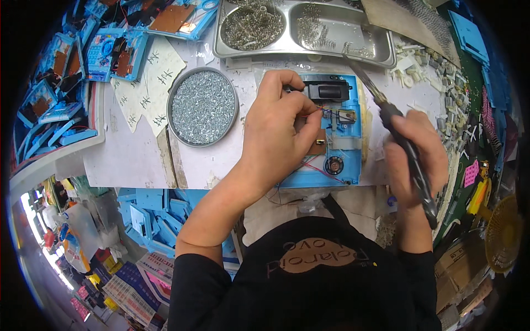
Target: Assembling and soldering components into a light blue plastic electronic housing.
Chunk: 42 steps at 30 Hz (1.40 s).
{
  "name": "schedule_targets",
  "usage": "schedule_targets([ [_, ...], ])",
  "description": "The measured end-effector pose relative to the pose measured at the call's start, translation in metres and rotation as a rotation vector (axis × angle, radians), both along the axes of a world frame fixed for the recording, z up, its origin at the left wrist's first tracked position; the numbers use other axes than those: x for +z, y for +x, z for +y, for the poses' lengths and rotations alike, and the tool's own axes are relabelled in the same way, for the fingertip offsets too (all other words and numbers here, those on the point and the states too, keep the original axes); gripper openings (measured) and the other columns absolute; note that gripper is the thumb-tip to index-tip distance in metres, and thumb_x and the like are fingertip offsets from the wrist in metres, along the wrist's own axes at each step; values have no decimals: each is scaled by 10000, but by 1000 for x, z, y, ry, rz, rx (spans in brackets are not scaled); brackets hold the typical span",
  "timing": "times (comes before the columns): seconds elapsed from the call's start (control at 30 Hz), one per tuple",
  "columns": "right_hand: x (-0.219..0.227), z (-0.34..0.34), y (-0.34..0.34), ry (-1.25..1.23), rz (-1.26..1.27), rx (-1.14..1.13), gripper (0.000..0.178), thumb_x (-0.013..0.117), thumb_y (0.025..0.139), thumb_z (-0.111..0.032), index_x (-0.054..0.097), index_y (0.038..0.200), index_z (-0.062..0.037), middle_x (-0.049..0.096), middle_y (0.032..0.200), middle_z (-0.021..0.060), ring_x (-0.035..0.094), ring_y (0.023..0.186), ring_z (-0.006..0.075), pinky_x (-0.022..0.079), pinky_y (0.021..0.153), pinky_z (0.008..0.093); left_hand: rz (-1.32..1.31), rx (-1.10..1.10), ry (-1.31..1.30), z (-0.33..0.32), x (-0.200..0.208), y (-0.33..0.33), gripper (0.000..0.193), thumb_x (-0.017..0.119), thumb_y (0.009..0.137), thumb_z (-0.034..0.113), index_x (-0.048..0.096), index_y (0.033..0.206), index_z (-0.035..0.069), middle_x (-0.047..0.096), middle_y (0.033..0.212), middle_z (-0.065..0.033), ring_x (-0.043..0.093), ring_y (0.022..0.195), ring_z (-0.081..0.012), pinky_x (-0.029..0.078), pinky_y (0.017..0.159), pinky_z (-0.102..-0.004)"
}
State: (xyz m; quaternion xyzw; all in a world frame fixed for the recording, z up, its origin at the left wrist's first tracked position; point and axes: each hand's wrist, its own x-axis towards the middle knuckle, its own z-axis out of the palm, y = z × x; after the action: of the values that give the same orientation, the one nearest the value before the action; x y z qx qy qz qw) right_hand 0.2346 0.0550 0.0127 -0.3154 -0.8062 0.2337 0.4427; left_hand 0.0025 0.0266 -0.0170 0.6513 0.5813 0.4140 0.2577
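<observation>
My left hand (281, 121) is over the left half of an open blue plastic casing (349, 171), thumb and forefinger pinched together. Thin red and blue wires (326, 112) run by the fingertips; what is between them is too small to make out. The casing holds a black box-shaped part (329, 91), a small motor-like part (346, 116), a brown circuit board (317, 147) and a round speaker (333, 165). To the right of it, my right hand (417, 151) grips a long black-handled tool (406, 144). Its slim metal shaft slants up toward the steel tray's edge.
A round dish of small screws (203, 107) stands left of my left hand. Springs fill parts of the steel tray (303, 54) at the back. Pale plastic pieces (411, 65) lie scattered at right. Blue casings (58, 105) pile up at far left, with more below the table edge.
</observation>
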Motion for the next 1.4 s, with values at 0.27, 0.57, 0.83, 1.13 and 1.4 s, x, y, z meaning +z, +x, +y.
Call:
schedule_targets([
  [0.27, -1, -10, 8, -17, 21, 101, 309, 752, 795, -24, 643, 1082, 7, 607, 717, 90, 527, 572, 231, 408, 564, 345, 39, 23, 39, 5, -5, -1, 84, 750, 790, 19, 674, 811, -11, 572, 1036, -112, 610, 799, -203, 509, 679, -294],
  [0.57, -3, -5, -3, 20, -64, 112, 276, 777, 765, -34, 665, 1014, 4, 593, 683, 78, 502, 533, 220, 388, 534, 336, 65, 11, 10, 8, -3, -3, 81, 734, 792, 16, 661, 801, -19, 580, 1000, -115, 625, 749, -194, 520, 635, -293],
  [0.83, -5, -1, -5, 23, -58, 130, 272, 775, 766, -40, 669, 1013, 4, 599, 689, 79, 500, 533, 221, 385, 530, 336, 81, 8, 29, 9, -1, -3, 88, 733, 773, 17, 656, 800, -17, 587, 984, -127, 625, 782, -233, 526, 660, -309],
  [1.13, -5, -2, -7, 61, -81, 114, 278, 785, 759, -26, 682, 1016, -20, 580, 677, 57, 497, 538, 215, 384, 535, 332, 69, 16, -5, 9, -1, -3, 97, 736, 765, 21, 654, 797, -19, 590, 984, -125, 625, 804, -238, 522, 670, -314],
  [1.4, 3, -5, -7, 75, -173, 107, 321, 805, 712, 12, 706, 1011, -53, 539, 656, 36, 505, 557, 216, 388, 553, 326, 69, 35, 8, 10, -1, -1, 93, 735, 758, 46, 671, 776, -19, 593, 968, -129, 623, 819, -254, 514, 704, -336],
])
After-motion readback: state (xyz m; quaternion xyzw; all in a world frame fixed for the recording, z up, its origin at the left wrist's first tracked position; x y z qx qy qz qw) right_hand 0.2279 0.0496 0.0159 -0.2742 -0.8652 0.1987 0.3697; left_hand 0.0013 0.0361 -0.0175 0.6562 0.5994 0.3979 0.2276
